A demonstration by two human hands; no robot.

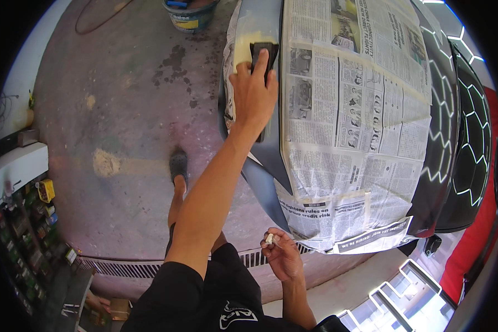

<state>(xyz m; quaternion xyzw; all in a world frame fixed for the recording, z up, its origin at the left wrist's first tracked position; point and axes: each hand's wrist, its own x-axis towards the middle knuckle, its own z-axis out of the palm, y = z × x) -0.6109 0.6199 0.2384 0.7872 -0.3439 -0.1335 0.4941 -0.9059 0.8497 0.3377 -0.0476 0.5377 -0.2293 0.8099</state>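
Observation:
My left hand reaches far forward, its fingers closed over a black sanding block. The block presses on a grey primed car panel, at the right side of a pale yellow filler patch. The index finger lies along the top of the block; its underside is hidden. My right hand is held low beside the near end of the car. Its thumb and fingers pinch a small whitish piece, too small to identify. Newspaper sheets taped over the car lie just right of the grey panel.
Glossy black bodywork curves away at the right. A dark bucket with something blue in it stands at the far end. Cluttered shelves line the left. A floor grate runs behind my feet, and dark wet spots mark the floor.

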